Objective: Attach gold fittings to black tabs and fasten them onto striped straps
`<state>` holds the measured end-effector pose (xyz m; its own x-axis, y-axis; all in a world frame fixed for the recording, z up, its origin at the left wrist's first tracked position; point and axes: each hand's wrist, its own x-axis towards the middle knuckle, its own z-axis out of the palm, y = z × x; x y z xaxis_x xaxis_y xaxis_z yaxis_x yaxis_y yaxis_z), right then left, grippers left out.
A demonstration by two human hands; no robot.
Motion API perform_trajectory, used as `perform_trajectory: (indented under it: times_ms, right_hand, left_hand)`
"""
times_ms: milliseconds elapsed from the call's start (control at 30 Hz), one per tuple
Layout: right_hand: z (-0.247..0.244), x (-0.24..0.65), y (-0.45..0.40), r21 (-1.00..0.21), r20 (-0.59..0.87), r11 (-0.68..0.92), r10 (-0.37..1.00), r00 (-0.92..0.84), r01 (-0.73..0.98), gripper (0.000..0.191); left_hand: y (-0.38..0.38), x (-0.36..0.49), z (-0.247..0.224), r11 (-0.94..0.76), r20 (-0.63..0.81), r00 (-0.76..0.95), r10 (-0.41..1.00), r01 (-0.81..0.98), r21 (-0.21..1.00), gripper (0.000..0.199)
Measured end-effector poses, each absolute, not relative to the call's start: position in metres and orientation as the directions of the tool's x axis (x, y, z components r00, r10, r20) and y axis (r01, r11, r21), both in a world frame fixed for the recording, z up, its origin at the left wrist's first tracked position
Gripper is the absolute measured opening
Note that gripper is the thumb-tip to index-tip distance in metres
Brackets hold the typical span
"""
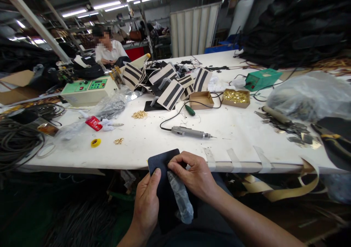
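Observation:
At the table's front edge my left hand (148, 201) grips a flat dark panel (161, 163) with rounded corners, the thumb lying on its face. Along the panel runs a handle (181, 197) wrapped in clear, wrinkled plastic. My right hand (194, 174) is closed, thumb and fingers pinched at the handle's upper end against the panel; what lies under the fingertips is partly hidden. Beyond my hands a grey electric screwdriver (189, 132) rests on the table with its bit pointing right.
On the white table (148, 137) lie striped panels (171, 93), a box of gold-coloured pieces (236, 98), loose gold-coloured pieces (139, 114), yellow tape (95, 143) and a green power unit (261, 79). Plastic sheeting (312, 93) is at right. A person (109, 49) sits across the table.

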<state>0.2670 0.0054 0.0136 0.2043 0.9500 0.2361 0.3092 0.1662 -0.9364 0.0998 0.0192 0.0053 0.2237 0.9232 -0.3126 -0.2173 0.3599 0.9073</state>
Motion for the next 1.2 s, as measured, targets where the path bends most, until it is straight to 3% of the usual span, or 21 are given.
perform_trajectory:
  times_ms: [100,233,600,700,833,900,1000,1100,1200]
  right_hand:
    - [0.015,0.274,0.01,-0.971,0.151,0.109,0.969,0.193,0.213,0.011]
    - [0.015,0.28,0.014,-0.97,0.139,0.088,0.965,0.221,0.226,0.017]
    - [0.015,0.287,0.01,-0.913,0.301,0.192,0.913,0.277,0.36,0.016]
    - [0.011,0.289,-0.004,-0.97,0.129,0.055,0.941,0.313,0.235,0.031]
    - [0.001,0.278,-0.022,-0.948,-0.294,-0.285,0.955,0.047,-0.139,0.043]
    - [-0.003,0.271,-0.023,-0.873,-0.397,-0.361,0.916,0.049,-0.329,0.048]
    - [-0.007,0.266,-0.013,-0.806,-0.462,-0.335,0.871,0.165,-0.487,0.049]
    - [-0.01,0.27,-0.005,-0.878,-0.388,-0.287,0.895,0.22,-0.383,0.046]
    - [-0.011,0.275,-0.008,-0.992,-0.122,-0.114,0.88,0.459,-0.046,0.043]
  left_hand:
    - [0.024,0.103,0.009,0.418,-0.371,0.203,0.906,-0.295,0.859,0.048]
    - [0.03,0.103,0.011,0.482,-0.453,0.163,0.876,-0.328,0.813,0.042]
    - [0.036,0.102,0.014,0.445,-0.454,0.059,0.889,-0.343,0.827,0.034]
    - [0.05,0.105,0.025,0.488,-0.545,0.012,0.839,-0.46,0.742,0.032]
    - [0.061,0.107,0.034,0.546,-0.644,0.022,0.765,-0.552,0.63,0.037]
    - [0.055,0.106,0.031,0.623,-0.665,0.143,0.733,-0.534,0.572,0.038]
    - [0.037,0.102,0.023,0.748,-0.645,0.386,0.66,-0.424,0.511,0.041]
    - [0.025,0.099,0.017,0.73,-0.602,0.414,0.683,-0.341,0.593,0.042]
    - [0.025,0.097,0.016,0.641,-0.545,0.341,0.766,-0.356,0.679,0.046]
